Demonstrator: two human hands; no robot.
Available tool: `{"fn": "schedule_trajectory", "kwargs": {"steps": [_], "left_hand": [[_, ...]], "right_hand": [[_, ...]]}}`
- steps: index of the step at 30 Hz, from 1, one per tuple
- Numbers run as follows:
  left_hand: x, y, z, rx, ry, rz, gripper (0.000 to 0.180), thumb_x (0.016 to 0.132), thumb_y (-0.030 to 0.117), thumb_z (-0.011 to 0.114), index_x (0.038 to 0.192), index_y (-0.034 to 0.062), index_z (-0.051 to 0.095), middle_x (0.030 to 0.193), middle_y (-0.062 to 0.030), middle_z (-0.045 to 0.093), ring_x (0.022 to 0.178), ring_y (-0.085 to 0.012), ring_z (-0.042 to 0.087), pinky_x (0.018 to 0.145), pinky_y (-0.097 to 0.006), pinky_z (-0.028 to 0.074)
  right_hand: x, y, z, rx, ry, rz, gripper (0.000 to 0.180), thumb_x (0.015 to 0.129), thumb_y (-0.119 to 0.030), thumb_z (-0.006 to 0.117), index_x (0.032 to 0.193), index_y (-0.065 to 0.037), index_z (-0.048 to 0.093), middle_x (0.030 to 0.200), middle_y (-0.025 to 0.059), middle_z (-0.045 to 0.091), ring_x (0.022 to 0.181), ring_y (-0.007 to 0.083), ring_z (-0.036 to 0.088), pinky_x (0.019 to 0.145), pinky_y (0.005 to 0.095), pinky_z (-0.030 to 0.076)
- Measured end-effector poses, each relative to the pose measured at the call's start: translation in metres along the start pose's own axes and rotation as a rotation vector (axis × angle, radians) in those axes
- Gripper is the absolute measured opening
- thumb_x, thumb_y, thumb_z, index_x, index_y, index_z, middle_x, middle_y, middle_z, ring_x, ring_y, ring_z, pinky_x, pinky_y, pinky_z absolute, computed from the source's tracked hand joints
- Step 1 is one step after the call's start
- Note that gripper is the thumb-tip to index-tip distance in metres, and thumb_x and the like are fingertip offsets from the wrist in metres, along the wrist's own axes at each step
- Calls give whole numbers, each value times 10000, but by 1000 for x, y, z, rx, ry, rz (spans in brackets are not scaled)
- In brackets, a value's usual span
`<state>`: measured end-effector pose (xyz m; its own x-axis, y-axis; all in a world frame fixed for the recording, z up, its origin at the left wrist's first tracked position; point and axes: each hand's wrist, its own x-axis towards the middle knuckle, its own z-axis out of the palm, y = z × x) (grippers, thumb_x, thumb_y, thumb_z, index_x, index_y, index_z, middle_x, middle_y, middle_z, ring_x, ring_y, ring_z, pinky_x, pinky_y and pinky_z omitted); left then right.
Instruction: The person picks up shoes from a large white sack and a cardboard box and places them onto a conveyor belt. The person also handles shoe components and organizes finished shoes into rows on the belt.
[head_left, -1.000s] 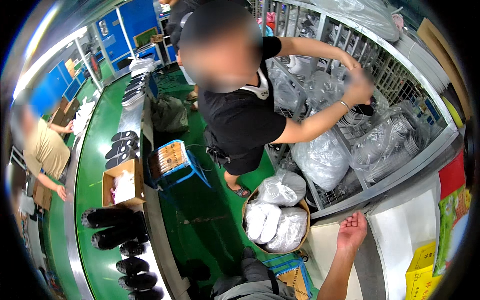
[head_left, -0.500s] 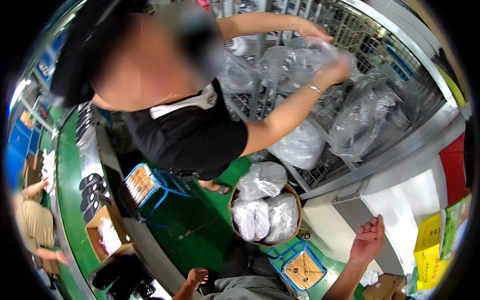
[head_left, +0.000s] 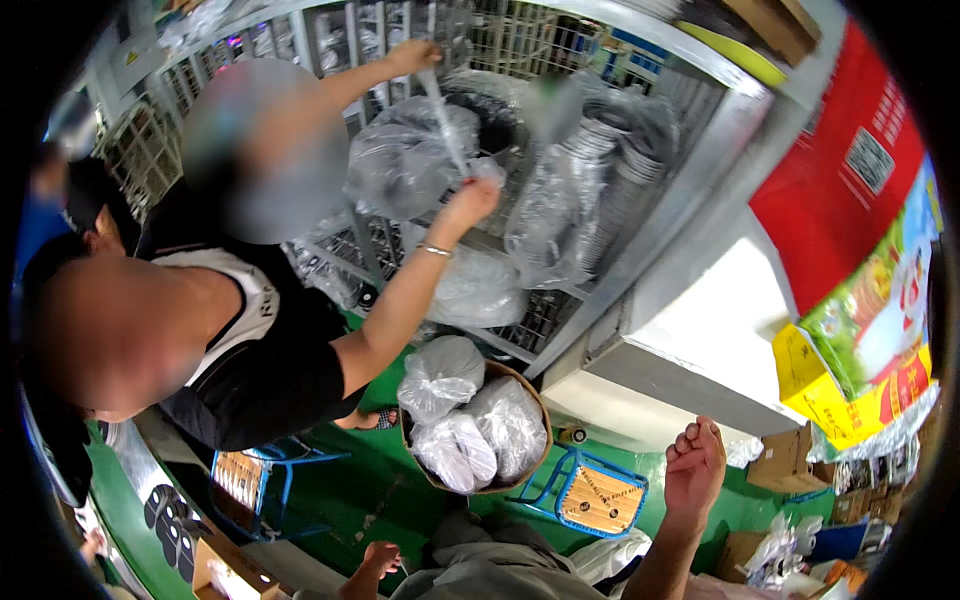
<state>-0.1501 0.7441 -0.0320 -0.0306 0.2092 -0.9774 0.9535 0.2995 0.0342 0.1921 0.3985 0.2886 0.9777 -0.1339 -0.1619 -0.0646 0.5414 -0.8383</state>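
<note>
My right hand (head_left: 695, 462) is raised at the lower right, palm up with its fingers loosely bent; nothing shows in it. Low in the middle, my left hand (head_left: 381, 558) hangs with fingers curled in, seemingly around nothing. Neither hand touches an object. Nearest my right hand is a small stool (head_left: 602, 497) with a wooden seat and blue metal frame. Beyond my hands stands a round brown carton (head_left: 540, 440) holding several clear-bagged bundles (head_left: 508, 425). Over a metal mesh cage (head_left: 600, 330), a co-worker's hands (head_left: 472, 203) stretch the edge of a clear plastic bag (head_left: 405, 160).
Another blue-framed stool (head_left: 238, 490) stands by the co-worker. Black shoe soles (head_left: 170, 525) lie on the green conveyor at left, near an open cardboard box (head_left: 225, 575). A white ledge (head_left: 690, 340) and a red and yellow packet (head_left: 835, 190) flank the right side.
My view has swung right, so the cage, carton and co-worker sit further left. The co-worker's hands have spread apart on the bag. My right hand's fingers are bent more.
</note>
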Motion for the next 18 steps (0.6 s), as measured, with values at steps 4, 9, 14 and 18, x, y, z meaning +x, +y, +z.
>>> {"fn": "schedule_trajectory", "kwargs": {"steps": [4, 9, 14, 18], "left_hand": [[22, 26, -7, 106, -10, 167, 103, 898, 170, 610, 902, 72, 640, 746, -58, 637, 649, -201, 631, 565, -352, 530], [11, 75, 28, 43, -44, 481, 96, 889, 151, 610, 853, 63, 623, 720, -69, 609, 587, -197, 576, 507, -324, 472], [60, 89, 18, -4, -611, 614, 232, 857, 206, 661, 725, 28, 592, 640, -59, 523, 549, -189, 550, 454, -308, 414], [88, 139, 41, 602, -308, 600, 284, 875, 246, 648, 701, 36, 572, 603, -52, 464, 531, -189, 528, 448, -334, 403]], "right_hand": [[-24, -10, -50, -52, 54, -69, 153, 972, -175, 575, 1084, -75, 603, 836, -9, 592, 704, 105, 550, 581, 243, 456], [-51, -28, -115, -19, 222, -89, 152, 948, -153, 595, 1070, -63, 605, 821, 8, 584, 678, 119, 547, 573, 266, 457], [-71, -37, -144, -40, 424, -65, 109, 923, -142, 612, 1007, -74, 623, 773, 5, 583, 629, 122, 546, 543, 275, 457], [-81, -33, -131, 103, 427, -160, 97, 921, -87, 630, 992, -20, 626, 781, 42, 606, 616, 145, 581, 560, 281, 487]]}}
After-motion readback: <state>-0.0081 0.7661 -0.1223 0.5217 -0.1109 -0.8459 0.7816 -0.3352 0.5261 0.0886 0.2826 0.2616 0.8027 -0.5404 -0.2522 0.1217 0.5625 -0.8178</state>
